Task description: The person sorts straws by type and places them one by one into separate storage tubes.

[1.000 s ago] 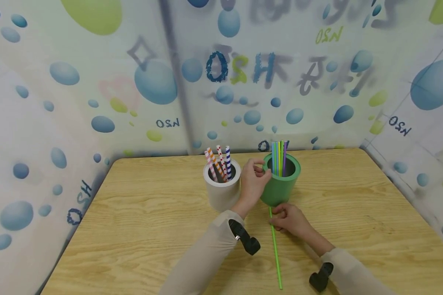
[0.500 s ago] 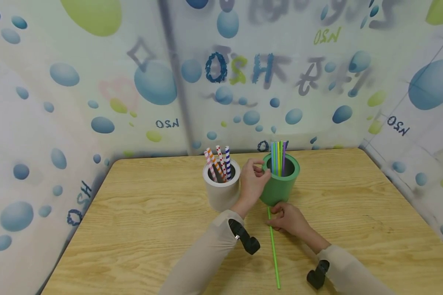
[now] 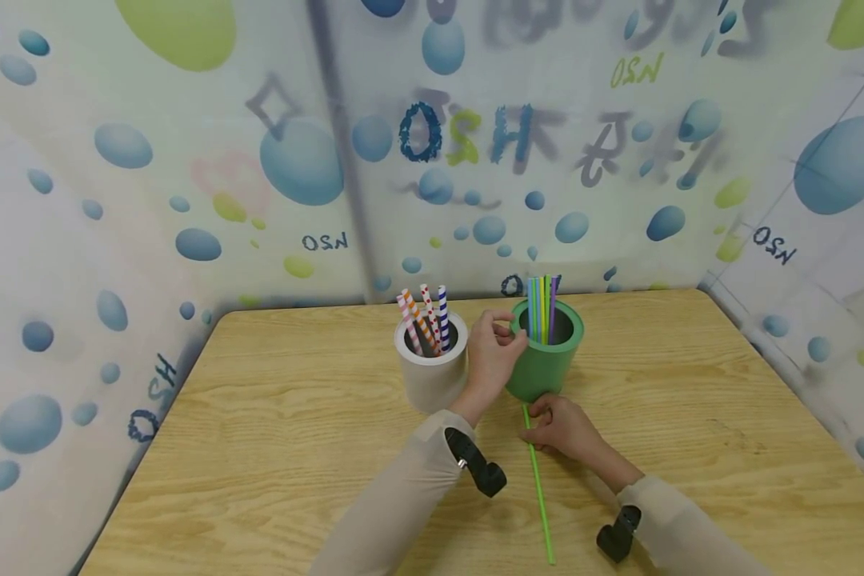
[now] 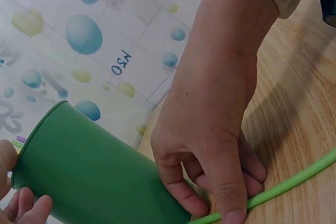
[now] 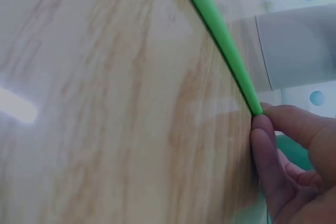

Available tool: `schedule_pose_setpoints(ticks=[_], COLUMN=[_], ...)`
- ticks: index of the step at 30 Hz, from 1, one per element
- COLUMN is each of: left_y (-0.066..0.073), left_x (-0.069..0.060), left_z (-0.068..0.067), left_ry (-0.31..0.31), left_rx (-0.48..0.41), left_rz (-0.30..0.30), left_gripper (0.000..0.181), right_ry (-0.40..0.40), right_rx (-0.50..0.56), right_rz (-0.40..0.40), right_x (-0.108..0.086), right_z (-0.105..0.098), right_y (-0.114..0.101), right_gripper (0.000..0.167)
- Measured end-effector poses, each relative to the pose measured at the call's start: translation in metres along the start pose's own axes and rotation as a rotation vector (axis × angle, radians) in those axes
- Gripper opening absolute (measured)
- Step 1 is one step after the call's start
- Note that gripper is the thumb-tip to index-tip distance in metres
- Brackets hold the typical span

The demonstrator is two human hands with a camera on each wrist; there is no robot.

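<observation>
My left hand (image 3: 495, 352) holds the green cup (image 3: 542, 372) at the left side of its rim. Several plain coloured straws (image 3: 543, 310) stand upright inside that cup. In front of the cup's base, my right hand (image 3: 565, 428) pinches a long bright green straw (image 3: 540, 496) near its far end. The straw lies along the tabletop, running toward me. In the right wrist view, thumb and fingertips close on the green straw (image 5: 223, 40). The left wrist view shows the straw's tip beside the base of the green cup (image 4: 94, 166).
A white cup (image 3: 435, 382) stands just left of my left hand, with several striped and dotted straws (image 3: 426, 324) leaning in it. Both cups are on a wooden table (image 3: 295, 432). Behind the table hangs a patterned backdrop (image 3: 259, 200).
Both hands keep almost the same place. The right hand has shifted slightly left with the straw, and the straw's near end has swung a little to the right.
</observation>
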State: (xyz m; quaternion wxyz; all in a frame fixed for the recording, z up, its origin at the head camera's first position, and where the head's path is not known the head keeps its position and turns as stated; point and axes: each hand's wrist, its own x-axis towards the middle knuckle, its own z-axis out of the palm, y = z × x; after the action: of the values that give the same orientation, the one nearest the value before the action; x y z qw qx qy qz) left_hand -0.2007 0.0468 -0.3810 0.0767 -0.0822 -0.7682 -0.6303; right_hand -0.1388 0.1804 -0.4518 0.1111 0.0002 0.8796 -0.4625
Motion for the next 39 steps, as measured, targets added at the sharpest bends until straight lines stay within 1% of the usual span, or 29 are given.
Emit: schedule_pose_setpoints(ticks=[7, 12, 16, 27, 32, 39], left_y=[0.0003, 0.0009, 0.0008, 0.0, -0.0001, -0.0003], left_x=[-0.0001, -0.0001, -0.0001, 0.0012, 0.0017, 0.001], left_z=[-0.0006, -0.0009, -0.0009, -0.0007, -0.0009, -0.0002], left_ry=[-0.001, 0.002, 0.001, -0.004, -0.005, -0.019], left_rx=[-0.005, -0.006, -0.007, 0.001, 0.002, 0.007], left_rz=[-0.005, 0.006, 0.007, -0.005, -0.014, -0.032], left_gripper=[0.024, 0.024, 0.024, 0.024, 0.025, 0.026], right_ry=[-0.014, -0.025, -0.032, -0.01, -0.017, -0.042], right_rx=[-0.036, -0.034, -0.038, -0.054, -0.009, 0.102], right_rz=[-0.005, -0.007, -0.026, -0.008, -0.014, -0.012], right_x=[0.0, 0.0007, 0.0013, 0.002, 0.0025, 0.0033], right_z=[-0.0013, -0.0018, -0.0016, 0.0011, 0.0004, 0.0004], right_y=[-0.0032, -0.0043, -0.0041, -0.0048, -0.0039, 0.0013], right_gripper=[0.036, 0.034, 0.033, 0.03, 0.031, 0.032])
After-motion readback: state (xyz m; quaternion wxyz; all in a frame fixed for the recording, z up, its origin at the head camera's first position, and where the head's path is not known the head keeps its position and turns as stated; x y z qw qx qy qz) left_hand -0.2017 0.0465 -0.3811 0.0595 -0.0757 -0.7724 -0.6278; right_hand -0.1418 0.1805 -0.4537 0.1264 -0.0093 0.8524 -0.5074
